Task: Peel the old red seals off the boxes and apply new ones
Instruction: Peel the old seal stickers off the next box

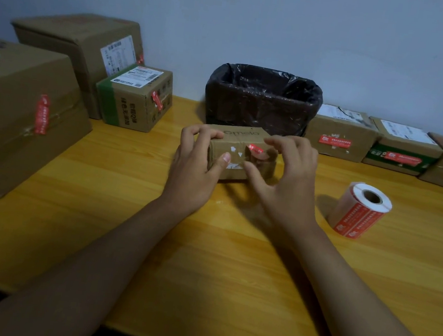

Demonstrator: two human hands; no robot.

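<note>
Boxes with red seals line our table: to the left of the bin sit a large box, another behind it and a green-taped one; to the bin's right, a row of three, which look to carry fresh seals, though we cannot be sure.

Just in front of the bin stands our small box. Our left hand grasps its left end, fingers curled over the top and thumb pressed on the near face. Our right hand has its fingers curled at the seal remnant; whether they pinch it we cannot tell. White torn patches show beside it.

The roll of new seals lies right of the small box, well apart.

We judge the risk to be tearing: the old seal seems to come away in scraps, so a hard pull could strip more cardboard, and leftover bits could stop a new seal sticking flat.
</note>
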